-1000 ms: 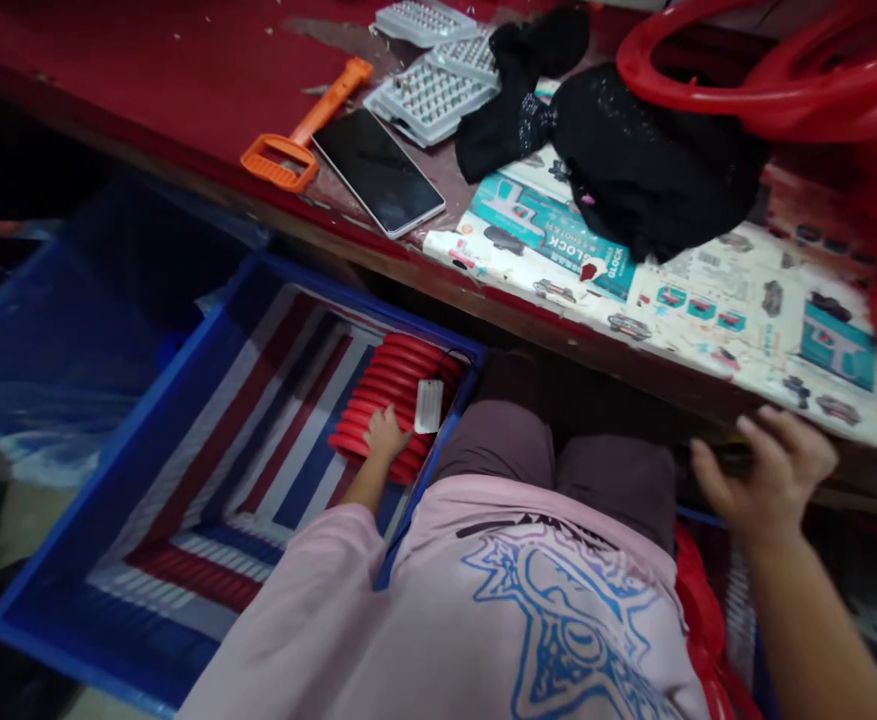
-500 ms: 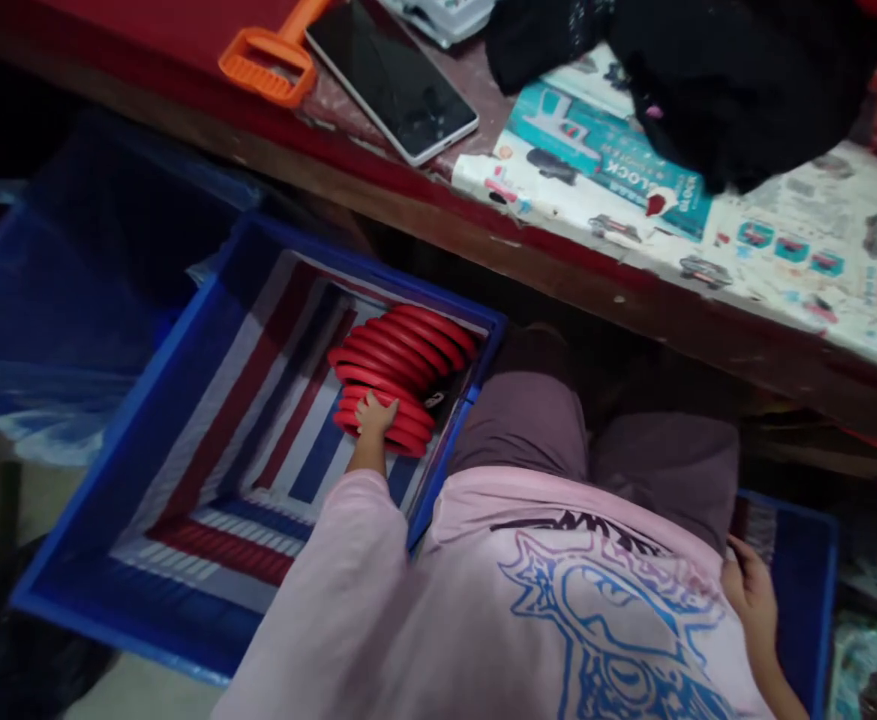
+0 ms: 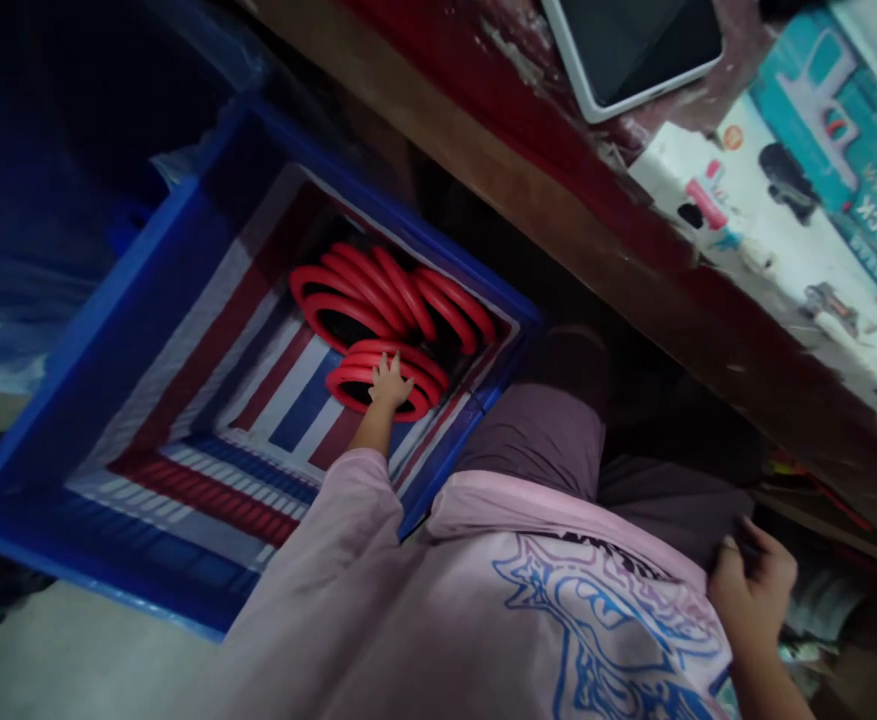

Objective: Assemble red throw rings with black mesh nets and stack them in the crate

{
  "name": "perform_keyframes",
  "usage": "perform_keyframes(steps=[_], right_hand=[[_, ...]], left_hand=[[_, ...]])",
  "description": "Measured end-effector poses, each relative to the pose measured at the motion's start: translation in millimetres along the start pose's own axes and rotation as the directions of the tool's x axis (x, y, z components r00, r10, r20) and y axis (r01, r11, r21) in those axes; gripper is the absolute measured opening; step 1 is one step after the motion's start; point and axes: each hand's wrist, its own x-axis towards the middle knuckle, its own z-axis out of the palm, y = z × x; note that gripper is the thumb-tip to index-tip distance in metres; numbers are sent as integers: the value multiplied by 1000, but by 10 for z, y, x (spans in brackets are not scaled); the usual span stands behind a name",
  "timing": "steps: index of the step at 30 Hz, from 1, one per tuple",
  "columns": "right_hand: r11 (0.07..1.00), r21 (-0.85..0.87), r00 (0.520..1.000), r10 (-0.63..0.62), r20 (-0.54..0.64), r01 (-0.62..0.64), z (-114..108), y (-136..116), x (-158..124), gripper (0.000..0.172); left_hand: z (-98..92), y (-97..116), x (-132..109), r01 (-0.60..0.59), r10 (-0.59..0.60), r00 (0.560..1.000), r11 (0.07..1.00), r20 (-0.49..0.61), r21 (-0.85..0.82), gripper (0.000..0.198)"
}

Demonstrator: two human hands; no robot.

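My left hand (image 3: 391,384) reaches into a blue crate and lies on a small stack of red rings (image 3: 348,377), its fingers spread. These rings lie nearly flat. Against them, a larger group of red rings (image 3: 370,290) leans over in a tilted, fanned-out row along the crate's bench side. My right hand (image 3: 757,585) rests beside my right thigh, near the shirt hem. Its fingers are loosely bent, the thumb stands apart from them, and I see nothing in it.
The blue crate (image 3: 160,590) has a red, white and blue striped lining (image 3: 205,400). A wooden bench edge (image 3: 513,165) runs diagonally above my legs. On it lie a phone (image 3: 640,50) and a printed toy-block box sheet (image 3: 820,200). Blue plastic (image 3: 25,270) hangs at left.
The red rings have fallen apart from one close curved stack into a fanned group and a small flatter stack. My left hand has opened wider. The view has moved nearer and turned.
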Motion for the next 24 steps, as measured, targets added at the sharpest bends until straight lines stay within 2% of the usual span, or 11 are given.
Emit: perform_keyframes(steps=[7, 13, 20, 24], right_hand=[[993, -77, 996, -84, 27, 86, -36, -89, 41, 42], [989, -86, 992, -117, 48, 121, -45, -103, 69, 38], [983, -86, 986, -162, 27, 163, 11, -76, 86, 40], [964, -79, 966, -257, -7, 256, -99, -266, 138, 35]], left_hand=[[125, 94, 181, -14, 19, 995, 999, 101, -49, 54], [191, 110, 99, 68, -39, 989, 978, 144, -198, 44], [202, 243, -89, 211, -74, 955, 849, 287, -485, 37], [179, 360, -143, 242, -87, 956, 770, 279, -590, 35]])
